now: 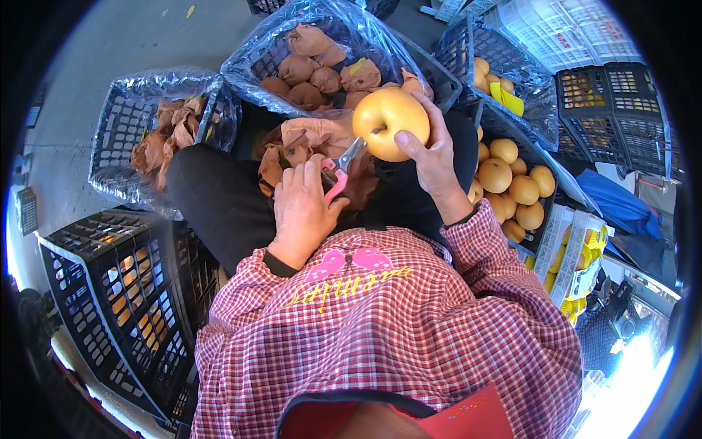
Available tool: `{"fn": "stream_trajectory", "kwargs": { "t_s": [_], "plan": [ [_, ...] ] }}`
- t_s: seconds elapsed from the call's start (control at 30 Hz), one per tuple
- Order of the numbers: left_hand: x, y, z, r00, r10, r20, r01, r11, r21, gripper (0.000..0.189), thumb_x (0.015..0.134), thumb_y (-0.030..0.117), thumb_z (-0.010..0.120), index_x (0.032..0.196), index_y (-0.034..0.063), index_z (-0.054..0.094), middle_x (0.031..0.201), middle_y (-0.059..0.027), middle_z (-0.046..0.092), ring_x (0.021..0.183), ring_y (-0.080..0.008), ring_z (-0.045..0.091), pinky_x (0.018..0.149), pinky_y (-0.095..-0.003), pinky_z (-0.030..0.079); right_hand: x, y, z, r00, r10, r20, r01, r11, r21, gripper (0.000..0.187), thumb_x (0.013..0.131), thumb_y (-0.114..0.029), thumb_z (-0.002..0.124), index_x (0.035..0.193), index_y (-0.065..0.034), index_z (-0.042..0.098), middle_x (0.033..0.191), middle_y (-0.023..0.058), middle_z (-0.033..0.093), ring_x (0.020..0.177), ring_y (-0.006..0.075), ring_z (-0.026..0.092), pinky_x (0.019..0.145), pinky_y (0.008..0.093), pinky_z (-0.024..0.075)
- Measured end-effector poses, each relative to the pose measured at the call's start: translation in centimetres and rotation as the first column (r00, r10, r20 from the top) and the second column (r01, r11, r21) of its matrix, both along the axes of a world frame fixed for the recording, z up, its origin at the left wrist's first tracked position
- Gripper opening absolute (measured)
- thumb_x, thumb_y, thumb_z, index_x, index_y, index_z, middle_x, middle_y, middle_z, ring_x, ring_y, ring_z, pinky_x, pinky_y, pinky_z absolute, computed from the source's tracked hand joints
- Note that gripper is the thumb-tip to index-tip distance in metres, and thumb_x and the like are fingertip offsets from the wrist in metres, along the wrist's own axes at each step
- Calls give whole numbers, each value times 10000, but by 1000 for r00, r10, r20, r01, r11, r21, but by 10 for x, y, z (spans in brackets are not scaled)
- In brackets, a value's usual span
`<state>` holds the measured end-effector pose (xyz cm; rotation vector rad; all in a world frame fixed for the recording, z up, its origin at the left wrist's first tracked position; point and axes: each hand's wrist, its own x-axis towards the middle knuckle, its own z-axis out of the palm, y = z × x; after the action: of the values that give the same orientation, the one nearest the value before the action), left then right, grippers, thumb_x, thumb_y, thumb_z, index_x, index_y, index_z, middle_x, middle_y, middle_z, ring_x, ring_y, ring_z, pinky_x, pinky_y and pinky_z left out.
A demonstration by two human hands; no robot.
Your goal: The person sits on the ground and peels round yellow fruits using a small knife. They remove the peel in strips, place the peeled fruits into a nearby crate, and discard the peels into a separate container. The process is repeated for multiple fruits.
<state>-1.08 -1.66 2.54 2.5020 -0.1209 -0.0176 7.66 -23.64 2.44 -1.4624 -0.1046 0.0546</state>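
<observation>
My right hand (437, 156) holds a round yellow-brown pear (392, 123), thumb across its front, stem side turned towards me. My left hand (303, 206) grips small pink-handled snips (341, 173). Their metal blades point up at the pear, close to its stem; whether they touch it I cannot tell. Crumpled brown paper wrappings (318, 134) lie below and behind the snips, between my knees. Straight ahead stands a plastic-lined crate (241, 68) with several paper-wrapped fruits (307, 71) in it.
At left, a lined crate (104, 131) holds crumpled brown paper (175, 129). Unwrapped pears (496, 175) fill a black crate on my right, with another lined crate (540, 93) beyond. Stacked black crates (611, 118) stand far right; a tall black crate (118, 307) is beside my left leg.
</observation>
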Motion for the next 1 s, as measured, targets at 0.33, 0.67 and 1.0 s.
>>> {"fn": "stream_trajectory", "kwargs": {
  "t_s": [0.33,0.67,1.0],
  "plan": [
    [2,-5,4,997,0,77,0,1000,2,675,713,184,833,1290,51,509,1109,-137,613,1002,-356,559,849,-450,440,-10,5,11,972,-12,237,68,970,-233,951,694,-364,906,1407,30,415,1332,158,534,1208,231,565,1043,343,465],
    [6,-6,-2,994,-62,88,62,998,3,619,778,181,792,1307,18,513,1077,-159,618,998,-365,576,842,-446,459,-18,-3,13,921,50,386,152,867,-474,962,698,-348,906,1425,36,407,1375,164,500,1256,240,523,1079,358,411],
    [1,-16,-20,987,-19,159,53,976,-212,390,801,44,730,1176,50,625,867,-135,642,804,-310,665,722,-361,517,-31,-14,13,952,17,306,124,892,-435,901,733,-351,876,1413,22,419,1355,174,523,1237,275,552,1048,367,449]
  ]
}}
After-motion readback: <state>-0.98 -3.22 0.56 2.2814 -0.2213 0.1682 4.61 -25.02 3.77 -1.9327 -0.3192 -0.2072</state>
